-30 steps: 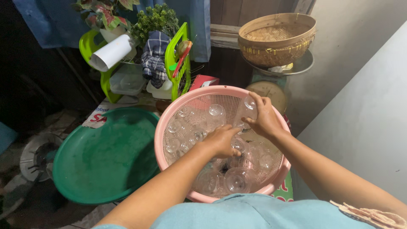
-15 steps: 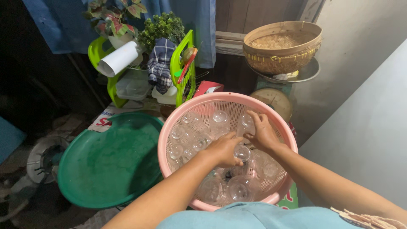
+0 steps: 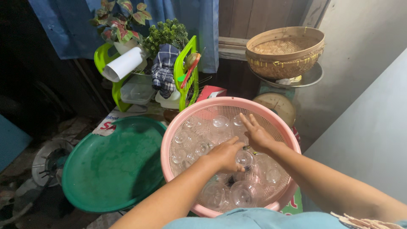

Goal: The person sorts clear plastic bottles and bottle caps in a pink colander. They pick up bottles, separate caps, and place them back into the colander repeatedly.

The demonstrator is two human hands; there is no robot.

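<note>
Standing right next to this: both hands are down inside the pink perforated basket, which is loaded with clear plastic cups lying every which way. The holes make sense since it looks like a draining setup. The left hand is curled over one cup near the middle, fingers closed on its rim as far as I can tell, though the knuckles hide the actual grip. The right hand is spread open, fingers flat and resting on the cups toward the back wall, probably steadying the pile. The big green basin sits touching the basket on its left. Behind them there's a green dish rack with a checked cloth, and a woven basket on a scale.
</note>
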